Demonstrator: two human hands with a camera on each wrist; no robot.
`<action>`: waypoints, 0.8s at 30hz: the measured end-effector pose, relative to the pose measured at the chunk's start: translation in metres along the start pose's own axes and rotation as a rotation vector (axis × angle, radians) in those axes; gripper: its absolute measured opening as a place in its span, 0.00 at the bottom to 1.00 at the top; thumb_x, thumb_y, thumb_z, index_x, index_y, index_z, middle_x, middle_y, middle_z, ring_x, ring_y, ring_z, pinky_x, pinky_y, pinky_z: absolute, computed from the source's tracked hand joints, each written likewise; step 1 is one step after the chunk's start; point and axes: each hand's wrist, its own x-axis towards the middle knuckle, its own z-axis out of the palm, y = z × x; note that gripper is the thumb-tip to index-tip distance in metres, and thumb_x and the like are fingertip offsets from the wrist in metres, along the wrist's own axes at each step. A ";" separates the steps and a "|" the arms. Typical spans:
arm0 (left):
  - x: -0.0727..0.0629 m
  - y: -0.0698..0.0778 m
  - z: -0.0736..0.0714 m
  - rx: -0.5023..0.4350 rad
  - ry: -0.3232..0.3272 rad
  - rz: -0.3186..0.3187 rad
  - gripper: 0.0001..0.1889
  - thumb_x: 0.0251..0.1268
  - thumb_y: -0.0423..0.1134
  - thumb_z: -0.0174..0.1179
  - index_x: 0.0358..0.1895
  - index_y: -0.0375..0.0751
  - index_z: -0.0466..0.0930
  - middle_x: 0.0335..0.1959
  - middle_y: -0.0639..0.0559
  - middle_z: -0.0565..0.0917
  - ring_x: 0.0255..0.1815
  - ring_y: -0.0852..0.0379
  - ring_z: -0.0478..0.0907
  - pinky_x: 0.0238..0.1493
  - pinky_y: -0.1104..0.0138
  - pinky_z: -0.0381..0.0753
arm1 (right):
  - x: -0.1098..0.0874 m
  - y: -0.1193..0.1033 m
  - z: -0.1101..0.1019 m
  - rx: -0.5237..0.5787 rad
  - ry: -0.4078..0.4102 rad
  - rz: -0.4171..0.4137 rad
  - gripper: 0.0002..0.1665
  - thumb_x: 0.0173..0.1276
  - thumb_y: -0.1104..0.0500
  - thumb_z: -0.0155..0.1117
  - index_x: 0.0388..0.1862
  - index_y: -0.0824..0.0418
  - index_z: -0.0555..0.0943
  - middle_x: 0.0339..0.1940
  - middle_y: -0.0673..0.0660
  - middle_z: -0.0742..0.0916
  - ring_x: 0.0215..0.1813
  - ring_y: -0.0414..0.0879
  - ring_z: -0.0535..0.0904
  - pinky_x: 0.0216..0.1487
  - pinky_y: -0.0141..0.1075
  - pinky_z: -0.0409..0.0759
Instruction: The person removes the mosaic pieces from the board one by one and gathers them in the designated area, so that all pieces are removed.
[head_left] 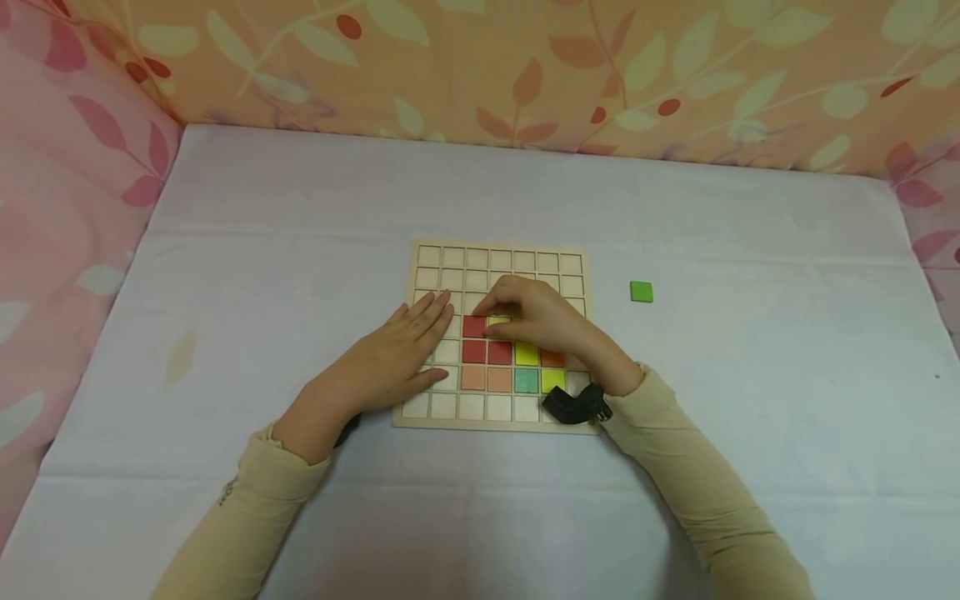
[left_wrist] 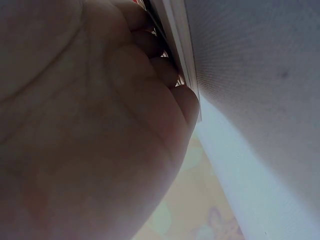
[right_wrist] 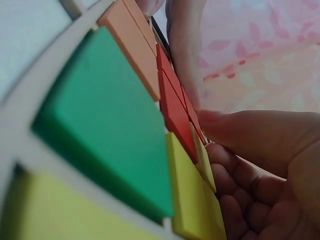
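Note:
A wooden grid board (head_left: 491, 423) lies on the table with colored square tiles in several of its cells. My left hand (head_left: 390, 354) rests over the board's left side, fingers straight. In the left wrist view its fingertips lie along the board's edge (left_wrist: 182, 45). My right hand (head_left: 536, 317) pinches a red tile (head_left: 472, 326) between thumb and index finger, at a cell in the fourth row. Below it are two more red tiles (head_left: 500, 352) and two orange-pink tiles (head_left: 486, 379). A teal tile (right_wrist: 107, 120) and yellow tiles (right_wrist: 192, 185) show close in the right wrist view.
A loose green tile (head_left: 641, 292) lies on the white tablecloth (head_left: 750, 333) to the right of the board. Patterned fabric walls (head_left: 465, 75) stand behind and at both sides. A black strap piece (head_left: 573, 406) at the right wrist hangs over the board's lower right.

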 end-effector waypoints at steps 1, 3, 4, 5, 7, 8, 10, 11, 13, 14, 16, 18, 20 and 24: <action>0.000 0.000 0.000 -0.001 -0.001 0.000 0.41 0.70 0.51 0.51 0.74 0.32 0.40 0.76 0.42 0.36 0.76 0.48 0.32 0.73 0.53 0.38 | 0.000 0.000 0.000 -0.002 0.000 0.000 0.12 0.58 0.64 0.70 0.42 0.62 0.85 0.40 0.52 0.83 0.47 0.45 0.78 0.51 0.37 0.77; 0.000 0.000 0.000 0.000 0.000 0.001 0.41 0.70 0.51 0.51 0.74 0.32 0.41 0.76 0.42 0.37 0.76 0.47 0.32 0.72 0.53 0.39 | 0.000 0.000 0.001 -0.012 0.000 0.002 0.12 0.58 0.64 0.70 0.43 0.62 0.85 0.40 0.51 0.83 0.46 0.44 0.78 0.51 0.37 0.77; 0.000 0.000 0.000 0.002 0.000 0.000 0.41 0.70 0.51 0.51 0.74 0.32 0.41 0.76 0.42 0.37 0.76 0.47 0.32 0.72 0.53 0.39 | 0.000 0.001 0.001 -0.018 0.001 0.002 0.13 0.58 0.64 0.70 0.43 0.62 0.85 0.40 0.51 0.83 0.46 0.44 0.78 0.51 0.37 0.76; 0.000 0.000 0.000 0.003 0.000 0.000 0.41 0.70 0.51 0.51 0.74 0.32 0.41 0.76 0.42 0.37 0.76 0.47 0.32 0.72 0.53 0.39 | 0.000 0.000 0.001 -0.025 0.002 0.000 0.13 0.58 0.64 0.70 0.43 0.62 0.85 0.40 0.51 0.83 0.46 0.44 0.78 0.51 0.37 0.76; 0.000 0.000 0.000 0.002 0.000 0.000 0.41 0.70 0.51 0.51 0.74 0.32 0.41 0.76 0.42 0.37 0.76 0.47 0.32 0.72 0.53 0.39 | 0.000 0.000 0.001 -0.036 0.003 -0.001 0.13 0.58 0.64 0.71 0.43 0.62 0.85 0.40 0.51 0.82 0.45 0.44 0.77 0.50 0.37 0.76; 0.000 0.000 0.000 0.004 0.000 0.000 0.41 0.70 0.51 0.51 0.74 0.32 0.41 0.76 0.42 0.37 0.76 0.48 0.32 0.72 0.53 0.39 | 0.000 -0.001 0.001 -0.041 0.003 -0.003 0.13 0.58 0.64 0.71 0.43 0.62 0.85 0.40 0.51 0.82 0.45 0.44 0.77 0.50 0.37 0.76; 0.000 0.001 0.000 0.002 -0.002 -0.001 0.41 0.70 0.52 0.51 0.74 0.33 0.40 0.76 0.42 0.36 0.76 0.48 0.32 0.72 0.53 0.38 | 0.000 -0.001 0.001 -0.053 0.004 -0.005 0.13 0.57 0.64 0.71 0.43 0.62 0.85 0.39 0.51 0.82 0.45 0.44 0.77 0.50 0.37 0.76; 0.000 0.001 0.000 0.001 -0.003 -0.001 0.41 0.70 0.52 0.51 0.74 0.33 0.40 0.76 0.42 0.36 0.76 0.48 0.32 0.72 0.53 0.38 | 0.000 -0.001 0.001 -0.059 0.003 -0.006 0.13 0.57 0.64 0.71 0.43 0.62 0.85 0.39 0.51 0.82 0.44 0.44 0.76 0.50 0.37 0.76; 0.000 0.001 0.000 -0.001 -0.003 -0.001 0.41 0.70 0.52 0.51 0.74 0.33 0.40 0.76 0.42 0.36 0.76 0.48 0.32 0.72 0.53 0.38 | 0.000 -0.001 0.002 -0.076 0.002 -0.007 0.13 0.57 0.63 0.71 0.42 0.62 0.85 0.39 0.51 0.82 0.44 0.43 0.76 0.50 0.37 0.75; 0.000 0.001 0.000 0.001 -0.003 -0.001 0.41 0.70 0.52 0.51 0.74 0.33 0.41 0.76 0.42 0.36 0.76 0.48 0.32 0.72 0.53 0.38 | 0.000 -0.001 0.002 -0.083 0.002 -0.008 0.13 0.57 0.63 0.71 0.42 0.62 0.85 0.39 0.51 0.82 0.44 0.43 0.76 0.50 0.37 0.75; 0.000 0.001 0.000 0.001 -0.002 -0.002 0.41 0.70 0.52 0.51 0.74 0.33 0.41 0.76 0.42 0.37 0.76 0.48 0.32 0.72 0.53 0.39 | 0.000 -0.001 0.002 -0.101 0.001 -0.011 0.13 0.57 0.62 0.72 0.42 0.61 0.85 0.39 0.50 0.82 0.44 0.43 0.76 0.50 0.37 0.75; 0.000 0.001 0.000 0.002 -0.001 -0.004 0.41 0.70 0.52 0.51 0.74 0.33 0.41 0.76 0.42 0.37 0.76 0.48 0.32 0.72 0.53 0.39 | 0.000 -0.001 0.003 -0.112 0.000 -0.014 0.13 0.57 0.61 0.72 0.42 0.61 0.85 0.40 0.50 0.82 0.44 0.43 0.76 0.50 0.37 0.75; 0.000 0.001 0.000 0.003 0.001 -0.004 0.41 0.70 0.51 0.51 0.74 0.32 0.41 0.76 0.42 0.37 0.76 0.48 0.32 0.72 0.53 0.39 | 0.000 -0.001 0.003 -0.119 0.000 -0.015 0.13 0.57 0.61 0.72 0.42 0.61 0.85 0.40 0.50 0.82 0.45 0.43 0.76 0.50 0.37 0.74; -0.001 0.000 0.000 0.002 0.005 0.005 0.41 0.70 0.51 0.51 0.74 0.32 0.41 0.76 0.41 0.37 0.76 0.47 0.33 0.72 0.52 0.40 | 0.000 -0.001 0.004 -0.126 0.005 -0.020 0.13 0.57 0.60 0.72 0.41 0.60 0.84 0.41 0.51 0.82 0.45 0.44 0.76 0.51 0.37 0.74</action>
